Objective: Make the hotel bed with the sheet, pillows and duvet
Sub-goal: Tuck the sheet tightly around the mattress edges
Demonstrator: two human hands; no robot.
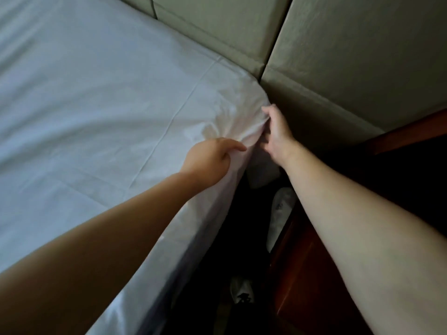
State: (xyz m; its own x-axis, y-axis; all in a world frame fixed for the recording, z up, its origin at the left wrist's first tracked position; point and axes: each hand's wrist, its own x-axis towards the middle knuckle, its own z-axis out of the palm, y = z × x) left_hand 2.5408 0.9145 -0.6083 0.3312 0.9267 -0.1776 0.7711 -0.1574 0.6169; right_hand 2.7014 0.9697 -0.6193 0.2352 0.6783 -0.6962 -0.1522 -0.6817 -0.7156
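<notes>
Our left hand [212, 157] pinches the sheet [96, 105], our right hand [275, 131] grips its bunched folds just beyond those fingertips — if we pull unevenly, it could slip free, wrinkled.

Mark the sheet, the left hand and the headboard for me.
sheet [96, 105]: head view, flat top surface.
left hand [212, 158]: head view, back of the hand gripping the sheet's edge.
headboard [350, 56]: head view, padded panel right of the seam.
</notes>
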